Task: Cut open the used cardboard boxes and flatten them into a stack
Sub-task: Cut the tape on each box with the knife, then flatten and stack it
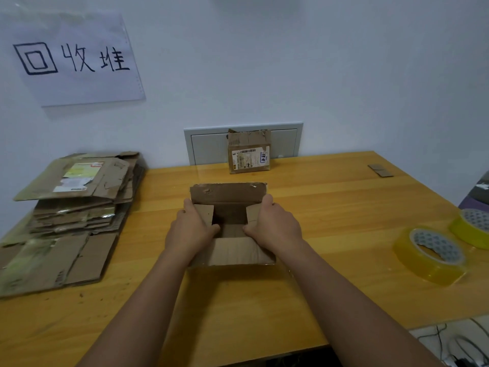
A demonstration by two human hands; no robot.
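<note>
A small brown cardboard box (pixel 229 193) sits open at the middle of the wooden table (pixel 330 207), its far flap and near flap spread out. My left hand (pixel 191 229) grips its left side flap, thumb inside the opening. My right hand (pixel 274 225) grips the right side flap the same way. A stack of flattened cardboard (pixel 71 207) lies at the table's left end. Another box (pixel 249 152) with a shipping label stands upright at the back against the wall.
Two rolls of yellowish clear tape (pixel 430 255) (pixel 473 227) lie at the right edge. A small cardboard scrap (pixel 380 170) lies at the far right. A handwritten paper sign (pixel 74 59) hangs on the wall. Cables (pixel 455 343) run below the table's right edge.
</note>
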